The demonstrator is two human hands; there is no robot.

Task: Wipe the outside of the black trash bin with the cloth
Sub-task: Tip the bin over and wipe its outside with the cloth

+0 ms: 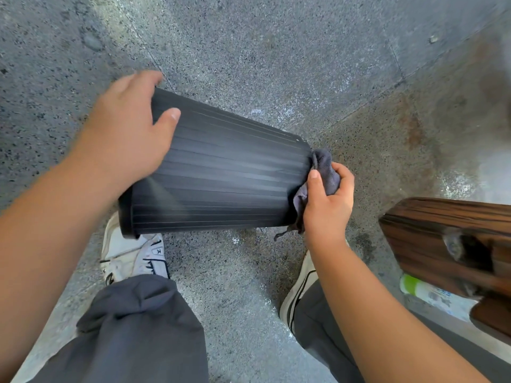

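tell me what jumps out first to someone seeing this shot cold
The ribbed black bin fills the middle of the view, tipped on its side above the speckled floor. The left hand grips its wide rim end, and the right hand presses a grey cloth against its narrow base end. At the right edge sits a dark wooden piece with a green-capped bottle lying beneath it.

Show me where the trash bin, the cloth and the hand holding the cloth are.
black trash bin (pixel 221 183), head view, ribbed side wall.
cloth (pixel 325 164), head view, bunched upper fold.
right hand (pixel 329 205), head view, back of the hand.
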